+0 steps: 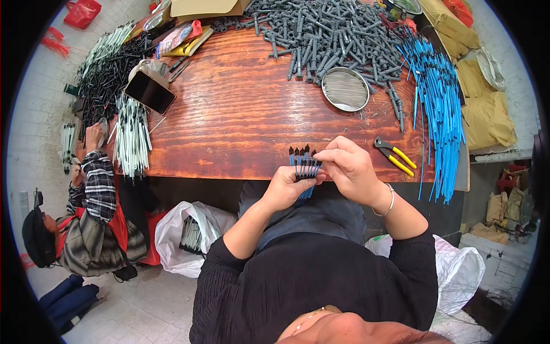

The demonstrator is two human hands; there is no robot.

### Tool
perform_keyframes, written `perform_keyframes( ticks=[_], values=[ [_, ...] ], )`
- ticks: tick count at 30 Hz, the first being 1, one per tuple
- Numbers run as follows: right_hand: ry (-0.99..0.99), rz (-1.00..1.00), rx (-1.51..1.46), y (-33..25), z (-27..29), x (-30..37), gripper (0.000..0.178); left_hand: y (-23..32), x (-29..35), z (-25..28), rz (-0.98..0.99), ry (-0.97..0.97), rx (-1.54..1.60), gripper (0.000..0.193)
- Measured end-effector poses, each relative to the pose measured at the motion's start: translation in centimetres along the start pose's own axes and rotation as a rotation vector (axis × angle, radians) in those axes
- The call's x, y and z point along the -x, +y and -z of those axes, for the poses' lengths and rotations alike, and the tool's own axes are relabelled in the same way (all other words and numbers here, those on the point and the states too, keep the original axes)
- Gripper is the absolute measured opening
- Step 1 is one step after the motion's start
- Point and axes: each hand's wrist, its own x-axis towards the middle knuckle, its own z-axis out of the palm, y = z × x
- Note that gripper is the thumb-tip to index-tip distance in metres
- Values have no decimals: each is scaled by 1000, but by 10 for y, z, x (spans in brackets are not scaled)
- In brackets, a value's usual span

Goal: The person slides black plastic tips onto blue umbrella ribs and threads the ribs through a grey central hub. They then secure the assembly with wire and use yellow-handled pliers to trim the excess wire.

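Note:
At the table's front edge, my left hand (283, 188) is closed round a row of thin blue sticks with black arrow-shaped tips (301, 153). The tips point up, away from me, and the blue lower ends show beneath the fingers. Just to the right, my right hand (352, 172) has thumb and forefinger pinched together at the row's right end. What lies in that pinch is too small to make out. Beyond the hands stands a round metal dish (345, 89) of fine needle-like pins. Pliers with yellow handles (395, 156) lie right of my right hand.
Grey plastic parts (321, 34) heap at the back. Long blue sticks (438, 114) overhang the right edge. Left are white sticks (132, 140), black parts (106, 86) and a phone (150, 90). A co-worker (94, 223) sits at left, near a white bag (189, 235).

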Motion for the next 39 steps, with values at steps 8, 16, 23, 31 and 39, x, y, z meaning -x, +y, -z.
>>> perform_keyframes(
  ticks=[8,16,23,31,39],
  values=[
    [-28,210,265,-8,2,-9,32,-2,1,1,-17,1,-17,22],
    [-71,253,291,-9,4,-13,30,-6,2,4,-27,-38,355,48],
    [-70,229,249,-6,3,-13,27,-3,-1,9,54,-63,246,61],
    [-257,-2,471,-13,44,-15,16,-8,0,11,54,-91,279,58],
    [-100,40,116,5,47,-38,12,2,10,4,75,-84,345,53]
  ],
)
